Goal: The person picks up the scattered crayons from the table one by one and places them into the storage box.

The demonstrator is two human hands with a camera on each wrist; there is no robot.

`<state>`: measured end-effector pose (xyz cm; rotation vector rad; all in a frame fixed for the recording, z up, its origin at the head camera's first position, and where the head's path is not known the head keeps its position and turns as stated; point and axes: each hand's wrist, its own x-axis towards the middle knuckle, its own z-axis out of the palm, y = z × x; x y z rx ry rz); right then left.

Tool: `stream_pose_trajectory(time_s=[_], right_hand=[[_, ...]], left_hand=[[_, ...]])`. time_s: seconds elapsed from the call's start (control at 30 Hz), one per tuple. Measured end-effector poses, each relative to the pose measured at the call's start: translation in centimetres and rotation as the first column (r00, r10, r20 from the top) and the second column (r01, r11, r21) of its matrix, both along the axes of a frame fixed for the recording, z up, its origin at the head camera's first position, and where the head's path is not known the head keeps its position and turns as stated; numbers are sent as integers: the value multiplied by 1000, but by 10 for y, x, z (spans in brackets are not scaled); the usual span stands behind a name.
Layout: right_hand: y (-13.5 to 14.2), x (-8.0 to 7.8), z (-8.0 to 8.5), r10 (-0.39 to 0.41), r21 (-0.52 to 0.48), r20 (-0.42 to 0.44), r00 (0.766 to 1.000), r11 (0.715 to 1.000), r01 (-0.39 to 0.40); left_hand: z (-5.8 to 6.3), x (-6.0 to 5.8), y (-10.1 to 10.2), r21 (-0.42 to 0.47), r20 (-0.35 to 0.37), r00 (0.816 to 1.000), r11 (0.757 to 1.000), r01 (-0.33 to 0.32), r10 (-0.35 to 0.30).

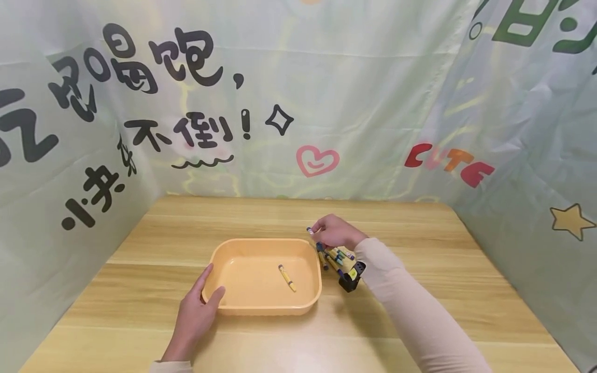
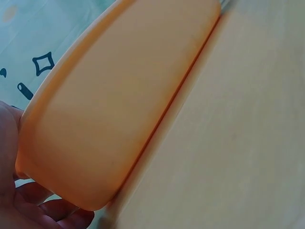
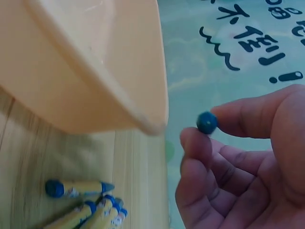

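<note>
An orange plastic tray (image 1: 261, 311) sits on the table, with one yellow-wrapped crayon (image 1: 286, 278) lying inside it. At the tray's left end my left hand (image 1: 197, 312) grips the rim, the thumb over the edge and the fingers outside and below. My right hand (image 1: 337, 231) is just past the tray's far right corner. Between thumb and fingers it pinches another crayon (image 3: 207, 123), whose blue end faces the right wrist camera. Several more crayons (image 3: 81, 188) lie in a loose pile beside the tray's right side, under the right hand and wrist.
A black wrist camera (image 1: 352, 277) is on the right wrist, close above the pile. The wooden table (image 1: 140, 290) is bounded by printed fabric walls (image 1: 373, 103) at the back and sides.
</note>
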<state>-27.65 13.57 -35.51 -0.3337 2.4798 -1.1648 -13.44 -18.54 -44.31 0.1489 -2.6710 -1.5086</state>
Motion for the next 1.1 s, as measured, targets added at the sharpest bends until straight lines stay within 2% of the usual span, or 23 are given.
stream_pose_trajectory(time_s=[0.33, 0.47, 0.73, 0.93, 1.07, 1.1], right_hand=[[-28, 8, 2, 75, -46, 151, 986, 997, -69], [-38, 8, 1, 98, -29, 180, 979, 995, -94], [-58, 9, -2, 122, 105, 211, 970, 984, -147], [-70, 13, -4, 102, 174, 257, 961, 973, -149], [-75, 14, -5, 133, 244, 261, 956, 949, -199], [-76, 13, -7, 154, 282, 252, 955, 933, -225]], left_hand=[[0, -1, -1, -31, -27, 1000, 1000, -5, 4], [0, -1, 0, -32, -20, 1000, 999, -6, 6], [0, 0, -1, -40, -16, 1000, 999, -4, 3], [1, 0, 0, -36, -12, 1000, 999, -7, 7], [1, 0, 1, -37, -19, 1000, 999, -7, 6], [1, 0, 1, -39, -18, 1000, 999, -8, 7]])
